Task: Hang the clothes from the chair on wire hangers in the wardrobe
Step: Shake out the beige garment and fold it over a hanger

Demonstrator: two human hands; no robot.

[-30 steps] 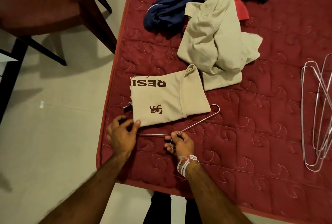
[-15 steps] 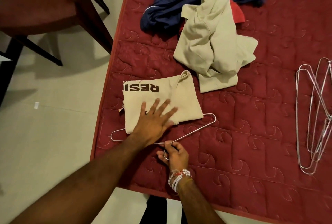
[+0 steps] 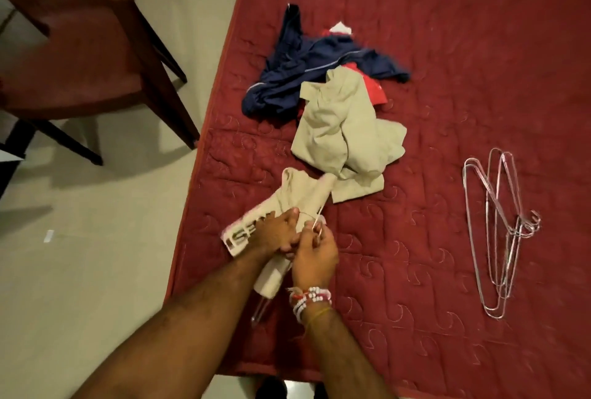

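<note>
Holding beige garment [image 3: 307,194] on wire hanger [image 3: 259,310]: left grip [image 3: 275,235] clutches cloth, right grip [image 3: 315,254] pinches hook. Likely first piece, not yet hung. Beyond grips, clothes pile [image 3: 345,130] untouched on bed [image 3: 447,47]; spare hangers [image 3: 516,229] well right. Wardrobe unseen.

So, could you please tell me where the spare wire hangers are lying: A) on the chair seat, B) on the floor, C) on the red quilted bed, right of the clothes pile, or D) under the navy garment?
C: the spare wire hangers lie on the red quilted bed, right of the clothes pile.
</note>
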